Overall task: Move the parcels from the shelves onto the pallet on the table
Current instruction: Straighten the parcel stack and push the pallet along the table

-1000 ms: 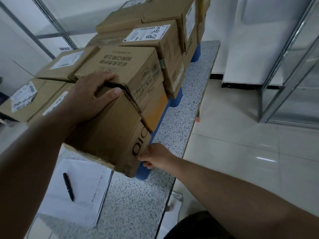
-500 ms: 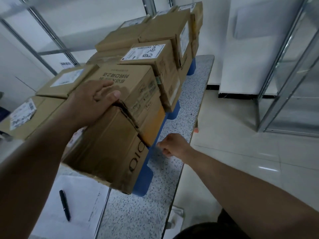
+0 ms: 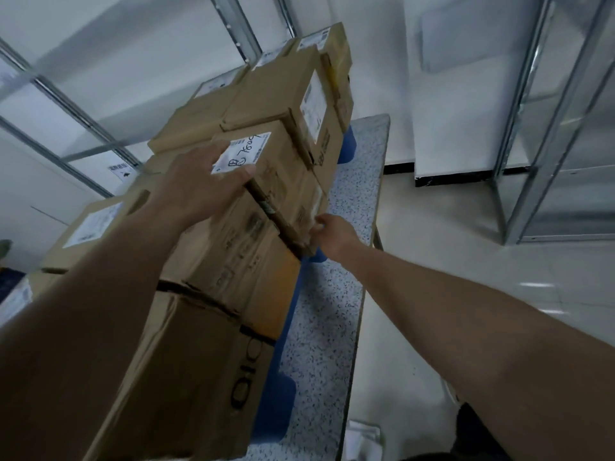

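Brown cardboard fills the near view: the closest parcel (image 3: 199,371), printed with dark letters on its end, sits on the blue pallet (image 3: 276,404) at the near end of the speckled tabletop (image 3: 319,361). Just beyond it lies a parcel with an orange side (image 3: 263,281). Further on, the left hand (image 3: 199,188) rests flat, fingers spread, on top of the labelled parcel (image 3: 283,181), thumb over the label's near edge, holding nothing. To its right and lower, the right hand (image 3: 332,234) touches that same parcel's lower corner with curled fingers; whether it truly grips the corner I cannot tell. Past the left grip, more parcels (image 3: 283,101) are stacked toward the far end of the pallet.

By my reckoning the work is well along: the pallet is crowded, several layers high. The metal shelves (image 3: 559,128) off to the right of the right grip show no parcels, though other shelves may be out of sight. This looks like squaring up the stack.
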Demonstrator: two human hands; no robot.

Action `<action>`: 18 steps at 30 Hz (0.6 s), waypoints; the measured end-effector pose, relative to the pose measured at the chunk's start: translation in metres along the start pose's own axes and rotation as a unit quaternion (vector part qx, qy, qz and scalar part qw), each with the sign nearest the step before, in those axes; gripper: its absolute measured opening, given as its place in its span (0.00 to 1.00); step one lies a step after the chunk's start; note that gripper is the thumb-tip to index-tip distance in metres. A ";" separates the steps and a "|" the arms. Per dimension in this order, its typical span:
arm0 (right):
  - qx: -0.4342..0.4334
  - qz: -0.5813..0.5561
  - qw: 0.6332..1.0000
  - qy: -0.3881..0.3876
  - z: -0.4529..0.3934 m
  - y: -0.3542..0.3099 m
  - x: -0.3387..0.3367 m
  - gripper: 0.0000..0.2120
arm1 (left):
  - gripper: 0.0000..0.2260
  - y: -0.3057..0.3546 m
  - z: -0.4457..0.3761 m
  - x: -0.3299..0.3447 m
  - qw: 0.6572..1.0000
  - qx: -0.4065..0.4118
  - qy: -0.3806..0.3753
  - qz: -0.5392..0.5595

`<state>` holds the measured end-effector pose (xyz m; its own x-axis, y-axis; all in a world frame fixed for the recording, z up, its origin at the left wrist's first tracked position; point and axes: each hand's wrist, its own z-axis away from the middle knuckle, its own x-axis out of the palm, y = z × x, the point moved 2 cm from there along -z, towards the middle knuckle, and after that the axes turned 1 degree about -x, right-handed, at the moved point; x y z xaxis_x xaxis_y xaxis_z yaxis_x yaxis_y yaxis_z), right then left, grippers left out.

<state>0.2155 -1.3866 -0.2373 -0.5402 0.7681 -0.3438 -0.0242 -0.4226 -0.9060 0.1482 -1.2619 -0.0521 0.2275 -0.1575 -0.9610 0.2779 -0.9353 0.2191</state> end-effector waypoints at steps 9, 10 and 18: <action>0.031 -0.049 0.997 -0.046 -0.009 -0.001 0.012 0.18 | 0.26 -0.008 -0.016 0.004 0.995 -0.052 -0.060 -0.062; 0.031 -0.060 0.997 -0.049 -0.009 -0.001 0.014 0.19 | 0.26 -0.011 -0.015 0.002 0.995 -0.054 -0.061 -0.059; 0.046 -0.097 0.993 -0.044 -0.013 0.002 0.021 0.23 | 0.33 -0.020 -0.017 0.001 0.995 -0.062 -0.070 -0.044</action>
<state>0.2148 -1.3655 -0.2496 -0.5897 0.7957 -0.1382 -0.2093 -0.3159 -0.9254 0.1585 -1.2383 -0.0548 0.0678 -0.1267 -0.9896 0.4054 -0.9028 0.1434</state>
